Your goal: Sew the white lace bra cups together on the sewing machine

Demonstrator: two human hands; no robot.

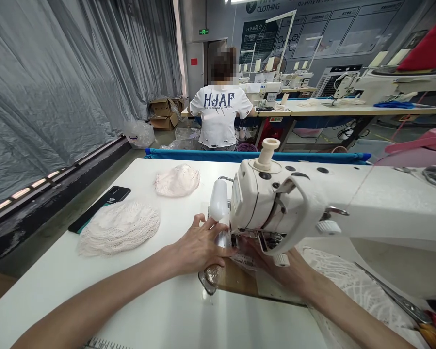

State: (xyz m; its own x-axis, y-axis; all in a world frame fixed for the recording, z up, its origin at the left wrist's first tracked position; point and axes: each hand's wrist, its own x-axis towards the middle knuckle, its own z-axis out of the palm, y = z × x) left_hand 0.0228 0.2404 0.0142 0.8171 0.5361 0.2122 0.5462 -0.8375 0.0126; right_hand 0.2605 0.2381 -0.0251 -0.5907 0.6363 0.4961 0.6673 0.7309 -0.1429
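Note:
A white sewing machine (312, 203) stands on the white table (148, 310) in front of me. My left hand (199, 247) lies flat with fingers stretched toward the needle area, pressing on white lace fabric (247, 261) at the presser foot. My right hand (276, 266) reaches under the machine head on the same lace; its fingers are mostly hidden by the machine. More of the lace fabric (352, 291) trails across the table to the right.
A pile of white lace pieces (119, 228) and a smaller pale piece (177, 180) lie at the left, next to a black phone (101, 206). Scissors (403, 303) rest at the right. A person in a white T-shirt (221, 116) works at another table behind.

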